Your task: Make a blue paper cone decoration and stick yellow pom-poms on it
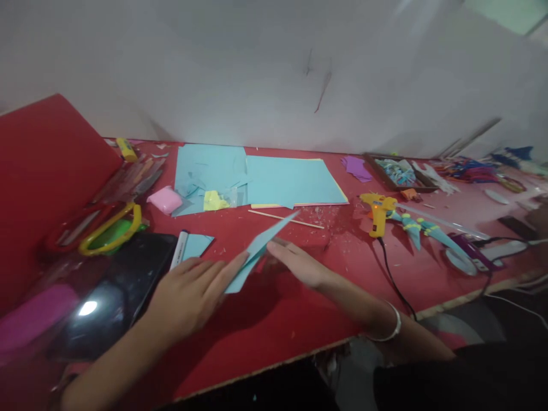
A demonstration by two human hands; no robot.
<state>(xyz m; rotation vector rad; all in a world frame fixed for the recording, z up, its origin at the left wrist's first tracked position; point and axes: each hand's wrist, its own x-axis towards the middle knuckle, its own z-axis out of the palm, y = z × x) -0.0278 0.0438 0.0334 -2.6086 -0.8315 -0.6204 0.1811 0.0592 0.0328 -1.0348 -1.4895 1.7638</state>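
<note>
Blue paper point(260, 242): long axis slanting near-left to far-right; your left hand point(188, 297) holding near half, right hand point(302, 265) touching right side, its grip unclear.

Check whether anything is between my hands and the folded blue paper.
Nothing visible is: the left hand holds the folded blue paper, and the right hand is at its edge. The thin stick lies beyond, not between them.

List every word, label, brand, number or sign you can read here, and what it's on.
No text can be read.
Marker: dark marking, too blurred.
Glue gun: handle label, too small.
Purple item: pale marks, too blurred.
Held paper: no writing visible.
</note>
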